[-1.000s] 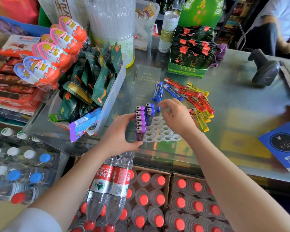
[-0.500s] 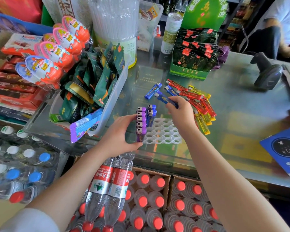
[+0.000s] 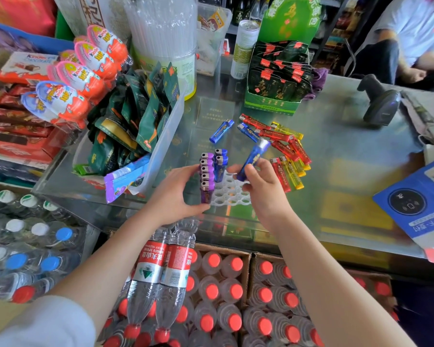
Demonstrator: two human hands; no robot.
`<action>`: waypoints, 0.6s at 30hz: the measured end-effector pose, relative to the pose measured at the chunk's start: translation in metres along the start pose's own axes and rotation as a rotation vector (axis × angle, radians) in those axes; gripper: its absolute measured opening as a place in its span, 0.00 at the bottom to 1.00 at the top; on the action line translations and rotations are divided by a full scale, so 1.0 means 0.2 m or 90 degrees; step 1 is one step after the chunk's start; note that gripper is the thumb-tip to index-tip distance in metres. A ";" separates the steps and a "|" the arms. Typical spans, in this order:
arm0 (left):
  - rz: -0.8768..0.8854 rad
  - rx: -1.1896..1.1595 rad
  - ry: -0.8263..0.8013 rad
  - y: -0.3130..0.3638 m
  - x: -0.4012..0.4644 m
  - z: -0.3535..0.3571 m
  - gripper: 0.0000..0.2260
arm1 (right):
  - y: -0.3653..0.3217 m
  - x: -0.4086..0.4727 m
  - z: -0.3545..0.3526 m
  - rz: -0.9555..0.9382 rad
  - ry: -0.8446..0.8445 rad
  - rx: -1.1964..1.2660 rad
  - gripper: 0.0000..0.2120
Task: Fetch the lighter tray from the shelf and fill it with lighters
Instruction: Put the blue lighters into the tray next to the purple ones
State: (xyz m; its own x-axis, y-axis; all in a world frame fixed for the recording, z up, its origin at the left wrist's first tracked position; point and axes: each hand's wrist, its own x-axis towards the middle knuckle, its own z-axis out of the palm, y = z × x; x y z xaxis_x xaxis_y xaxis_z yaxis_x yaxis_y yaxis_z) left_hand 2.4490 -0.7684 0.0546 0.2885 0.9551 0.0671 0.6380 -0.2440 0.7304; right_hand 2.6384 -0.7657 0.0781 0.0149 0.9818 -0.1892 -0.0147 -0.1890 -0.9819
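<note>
A white lighter tray (image 3: pixel 232 194) with round holes lies on the glass counter (image 3: pixel 336 156). Several purple lighters (image 3: pixel 206 175) stand in its left column, and two blue lighters (image 3: pixel 220 164) stand beside them. My left hand (image 3: pixel 176 194) grips the tray's left side against the purple row. My right hand (image 3: pixel 262 186) pinches a blue lighter (image 3: pixel 252 159), tilted, above the tray's right part. Loose red and yellow lighters (image 3: pixel 290 156) lie in a pile to the right. One more blue lighter (image 3: pixel 221 131) lies beyond the tray.
A clear bin of snack packets (image 3: pixel 140 126) stands left of the tray. A green display box (image 3: pixel 276 78), a barcode scanner (image 3: pixel 381 101) and a blue payment card (image 3: pixel 419 204) sit on the counter. Water bottles (image 3: pixel 211 296) fill boxes below. A person sits at back right.
My right hand reached to the loose pile, picked up a blue lighter and brought it back above the tray. My left hand stayed on the tray.
</note>
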 end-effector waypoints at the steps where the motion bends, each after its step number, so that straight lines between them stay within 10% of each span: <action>1: -0.001 -0.002 -0.003 0.00 0.00 0.00 0.34 | 0.01 -0.01 0.02 -0.007 0.017 0.004 0.05; 18: 0.005 -0.006 -0.017 -0.02 0.01 0.00 0.34 | 0.05 -0.05 0.10 -0.201 0.080 -0.447 0.04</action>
State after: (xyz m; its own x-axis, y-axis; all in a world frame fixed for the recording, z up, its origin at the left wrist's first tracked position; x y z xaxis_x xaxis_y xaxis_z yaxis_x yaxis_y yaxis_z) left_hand 2.4472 -0.7661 0.0511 0.3124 0.9484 0.0540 0.6287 -0.2491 0.7367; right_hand 2.6183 -0.7762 0.0707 0.0271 0.9896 0.1415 0.6448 0.0909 -0.7589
